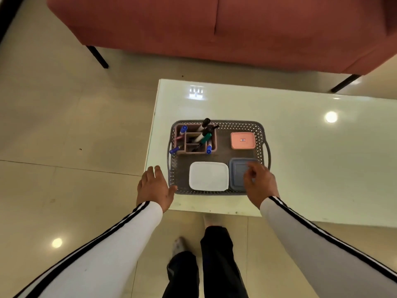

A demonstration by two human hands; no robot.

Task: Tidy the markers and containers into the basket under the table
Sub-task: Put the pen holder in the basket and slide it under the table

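two hands flank the grey basket on the pale table. left hand at its near-left corner, fingers apart, empty. right hand over the blue container, fingers loosely curled, not gripping. white container near-centre; pink container far-right; marker holder far-left.

Glossy glass-like table, perforated plastic basket, matt plastic lids, glossy floor tiles
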